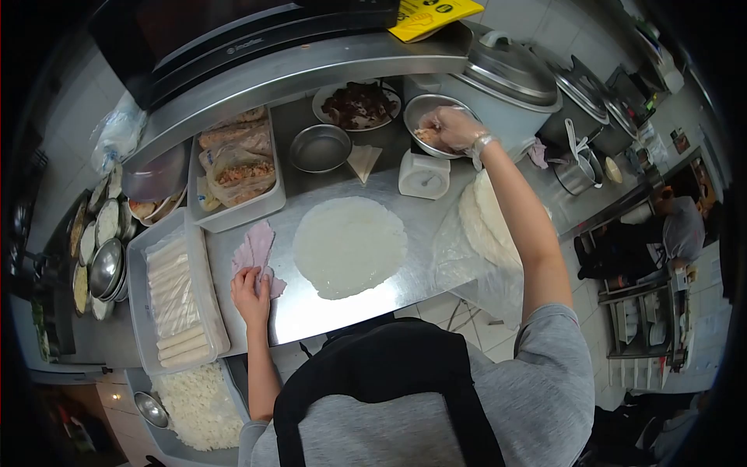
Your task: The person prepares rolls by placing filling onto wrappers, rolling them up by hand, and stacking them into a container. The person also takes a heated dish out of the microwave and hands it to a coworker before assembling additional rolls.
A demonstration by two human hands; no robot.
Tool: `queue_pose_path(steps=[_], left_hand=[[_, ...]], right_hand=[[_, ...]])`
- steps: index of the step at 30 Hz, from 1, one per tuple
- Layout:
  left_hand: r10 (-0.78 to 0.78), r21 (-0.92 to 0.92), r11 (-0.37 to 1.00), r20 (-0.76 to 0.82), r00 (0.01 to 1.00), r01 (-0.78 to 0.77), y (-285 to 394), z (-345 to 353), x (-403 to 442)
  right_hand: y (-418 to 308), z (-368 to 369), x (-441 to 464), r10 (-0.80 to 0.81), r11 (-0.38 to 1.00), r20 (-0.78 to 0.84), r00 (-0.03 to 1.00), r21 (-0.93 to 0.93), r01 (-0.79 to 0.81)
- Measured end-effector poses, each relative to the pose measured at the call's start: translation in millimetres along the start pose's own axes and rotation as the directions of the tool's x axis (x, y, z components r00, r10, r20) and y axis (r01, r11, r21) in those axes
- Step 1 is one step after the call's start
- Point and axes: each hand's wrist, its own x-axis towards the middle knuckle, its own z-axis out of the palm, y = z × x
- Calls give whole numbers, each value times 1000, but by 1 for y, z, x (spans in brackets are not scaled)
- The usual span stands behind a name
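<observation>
My right hand (455,129), in a clear glove, reaches into a metal bowl (416,105) on a white scale (423,175). Its fingers are closed around some orange-pink filling (430,138). My left hand (250,294) rests at the table's front edge on a pink cloth (254,247), fingers bent over it. Between the hands a round, thin white sheet (350,247) lies flat on the steel table (292,315). More pale round sheets (484,218) are stacked on plastic under my right forearm.
Bins with bagged filling (276,198) and white rolls (180,292) stand left. Behind are an empty metal bowl (320,148), a dark-filled bowl (359,106) and a folded white piece (363,161). Large lidded pots (513,70) stand back right. Another person (685,226) is far right.
</observation>
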Motion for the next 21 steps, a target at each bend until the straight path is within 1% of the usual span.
queue_pose_path(steps=[1, 2, 3, 5, 6, 7, 9, 10, 12, 13, 15, 18, 19, 20, 21], left_hand=[[9, 5, 1000, 8, 1000, -9, 1, 0, 0], [10, 3, 1000, -3, 1000, -10, 2, 0, 1], [11, 0, 1000, -13, 1000, -11, 1, 0, 0], [32, -2, 999, -16, 999, -32, -2, 2, -1], [42, -7, 999, -29, 999, -42, -2, 2, 1], [55, -9, 998, -27, 998, -56, -2, 3, 1], [52, -16, 998, -30, 998, -53, -2, 3, 1], [56, -15, 998, -28, 998, -57, -2, 3, 2], [58, -4, 998, -40, 998, -58, -2, 4, 0], [45, -1, 999, -48, 998, -45, 0, 5, 0], [78, 13, 997, -69, 995, -78, -1, 4, 0], [75, 24, 997, -73, 994, -74, -1, 1, 0], [65, 29, 998, -75, 995, -63, 0, 0, 0], [59, 31, 998, -73, 996, -57, 2, -1, 0], [19, 45, 999, -96, 995, -15, 3, -2, -1]], right_hand=[[-6, -5, -3, -9, 996, 33, 999, 85, 6], [-8, -14, -9, 11, 996, 78, 997, 88, -18], [-9, -17, -12, 19, 995, 76, 997, 97, -27], [-4, -21, -18, 26, 989, -113, 993, 146, -9], [1, -21, -22, -41, 989, -220, 975, 132, 71], [7, -23, -24, -30, 989, -228, 973, 134, 62], [15, -27, -26, 62, 965, -223, 973, 262, -1], [18, -25, -27, 66, 964, -224, 972, 264, -4], [23, -21, -29, 61, 861, -375, 925, 488, 141], [11, -30, -35, 46, 861, -371, 927, 485, 152], [-26, -42, -48, 76, 690, -232, 970, 715, 117], [-81, -17, -34, -114, 391, -208, 971, 890, 236], [-100, -6, -23, -175, 434, -177, 969, 869, 237], [-116, 8, -8, -236, 418, -147, 960, 877, 237], [-133, 25, 7, -292, 404, -119, 949, 884, 235]])
